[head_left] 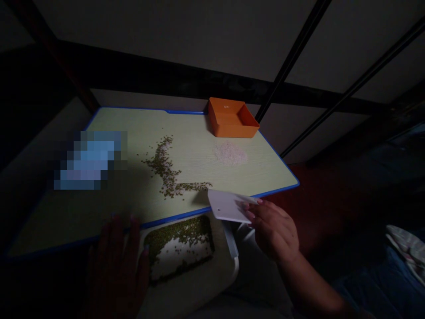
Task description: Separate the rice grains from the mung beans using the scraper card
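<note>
My right hand [277, 226] grips a thin white plastic board [229, 206] with a small hole near one corner. It is tilted over the table's front edge, its far corner beside a line of green beans [166, 173] mixed with pale grains. My left hand [117, 266] is dark, fingers stretched out by the front edge, left of a tray [181, 254]. Green beans lie in the tray, mostly along its far side, with some pale bottom showing. On the table's right part lies a pile of white grains like rice [230, 153].
An orange open box [232, 124] stands at the table's back right corner. A blurred-out bright rectangle [88, 161] is at the left of the pale table [192, 150], which has a blue rim. A panelled wall [182, 44] rises behind; dark fabric [375, 283] is at lower right.
</note>
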A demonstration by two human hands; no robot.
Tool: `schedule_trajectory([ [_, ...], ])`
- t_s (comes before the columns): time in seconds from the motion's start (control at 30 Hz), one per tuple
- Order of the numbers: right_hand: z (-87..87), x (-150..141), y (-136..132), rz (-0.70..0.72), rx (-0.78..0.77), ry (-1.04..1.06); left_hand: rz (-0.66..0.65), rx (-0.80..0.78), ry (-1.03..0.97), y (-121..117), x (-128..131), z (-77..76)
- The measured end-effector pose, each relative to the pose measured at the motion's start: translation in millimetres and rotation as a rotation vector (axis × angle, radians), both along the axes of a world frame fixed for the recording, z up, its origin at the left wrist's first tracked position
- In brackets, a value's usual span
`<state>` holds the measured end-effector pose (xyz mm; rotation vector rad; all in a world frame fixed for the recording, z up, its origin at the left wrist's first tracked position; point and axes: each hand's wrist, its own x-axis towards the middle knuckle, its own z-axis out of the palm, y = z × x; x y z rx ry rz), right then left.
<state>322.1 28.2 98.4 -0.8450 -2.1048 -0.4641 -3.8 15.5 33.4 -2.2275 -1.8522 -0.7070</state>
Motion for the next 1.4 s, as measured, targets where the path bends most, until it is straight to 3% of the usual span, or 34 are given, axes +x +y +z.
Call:
schedule_trajectory([
  [0.43, -11.5, 1.3, 3.1, -0.081, 0.063, -0.053, -0.026, -0.036, 0.014, -1.2, -2.3, 3.4],
  [0.83, -18.3, -0.8, 10.5, -0.073, 0.015, -0.018, -0.032, -0.058, 0.022, -0.3, -2.5, 0.7],
  [1.4, -26.2, -1.7, 30.3, -0.039, -0.030, 0.018, -0.017, 0.027, 0.023, 0.6, 0.0, -1.0],
])
